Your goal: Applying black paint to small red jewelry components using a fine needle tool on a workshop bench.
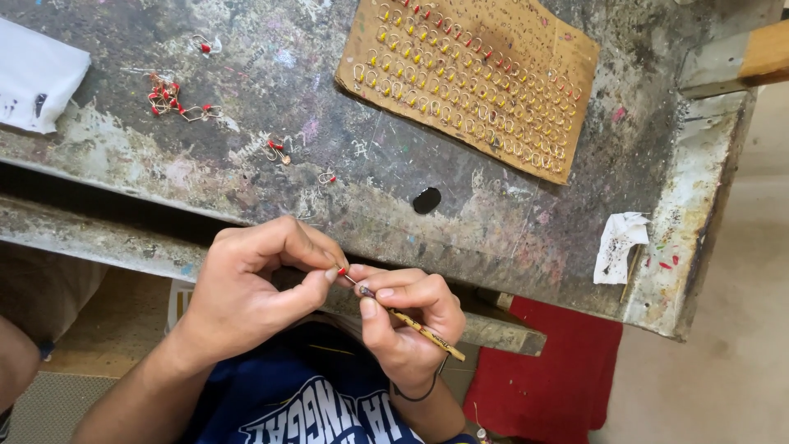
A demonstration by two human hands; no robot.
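Observation:
My left hand (246,284) pinches a tiny wire hook with a red bead (341,271) between thumb and forefinger, just below the workbench's front edge. My right hand (407,316) grips a thin yellow-brown brush (415,325) like a pen, its tip touching the red bead. Both hands meet over my lap. On the bench above lies a brown cardboard sheet (567,57) stuck with several rows of wire hooks, most with yellow beads and some with red.
The paint-stained workbench (329,107) carries a loose heap of red-beaded hooks (174,99) and a few strays (278,150). White cloth (37,74) lies at far left, a scrap of white paper (618,245) at the right edge. Red fabric (551,378) hangs below.

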